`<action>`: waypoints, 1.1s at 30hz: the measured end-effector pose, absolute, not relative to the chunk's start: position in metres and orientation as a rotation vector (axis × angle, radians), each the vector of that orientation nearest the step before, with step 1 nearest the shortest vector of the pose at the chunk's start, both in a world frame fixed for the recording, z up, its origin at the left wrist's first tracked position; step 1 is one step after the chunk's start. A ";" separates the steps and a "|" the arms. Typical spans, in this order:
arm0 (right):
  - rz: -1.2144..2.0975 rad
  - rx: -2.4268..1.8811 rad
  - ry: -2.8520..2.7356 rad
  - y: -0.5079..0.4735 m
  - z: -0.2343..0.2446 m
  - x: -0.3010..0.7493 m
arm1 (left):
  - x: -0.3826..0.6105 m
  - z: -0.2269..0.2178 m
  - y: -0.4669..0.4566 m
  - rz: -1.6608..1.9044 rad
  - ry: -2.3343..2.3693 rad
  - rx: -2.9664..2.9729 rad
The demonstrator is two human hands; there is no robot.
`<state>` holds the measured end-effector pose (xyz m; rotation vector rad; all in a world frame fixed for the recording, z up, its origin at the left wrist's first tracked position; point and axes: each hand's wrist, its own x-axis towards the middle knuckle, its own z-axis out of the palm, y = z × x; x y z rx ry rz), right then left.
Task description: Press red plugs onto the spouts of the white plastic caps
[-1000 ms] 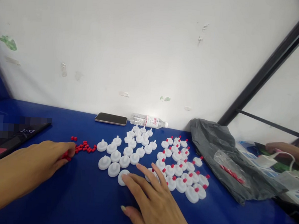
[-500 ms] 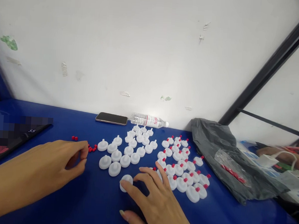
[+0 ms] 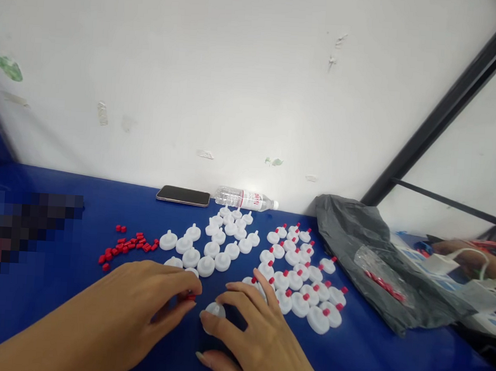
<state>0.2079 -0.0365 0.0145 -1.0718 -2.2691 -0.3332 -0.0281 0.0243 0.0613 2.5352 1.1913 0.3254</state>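
My left hand (image 3: 143, 308) is closed, with a small red cap (image 3: 190, 297) pinched between its thumb and fingertips. Just right of it, my right hand (image 3: 256, 329) has its fingers around a white round nozzle cap (image 3: 218, 308) and steadies it on the table. Its thumb lies apart, lower down. Bare white nozzle caps (image 3: 205, 266) stand in a group beyond my hands, a few partly hidden by the left one. More white nozzle caps with red tips (image 3: 300, 304) are gathered on the right. Loose red caps (image 3: 125, 249) lie scattered at left.
A phone (image 3: 183, 195) and a clear plastic bottle (image 3: 247, 199) lie by the wall. On the right, a dark plastic bag (image 3: 346, 230) carries a small clear bag of red pieces (image 3: 385, 280). White plugs and cables (image 3: 440, 264) sit farther right. A blurred-out device (image 3: 18, 233) is at left.
My left hand has moved right and nearer, from the loose red caps to beside the right hand, with a red cap now showing in its pinch. The right hand stays at the white nozzle cap.
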 end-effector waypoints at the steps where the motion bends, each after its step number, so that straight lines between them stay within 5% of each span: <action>1: -0.332 -1.063 -2.267 -0.036 0.014 0.207 | -0.026 0.059 0.024 0.303 1.177 2.571; 33: -0.159 -0.935 -2.047 -0.046 0.015 0.218 | -0.027 0.021 0.006 0.814 0.915 2.689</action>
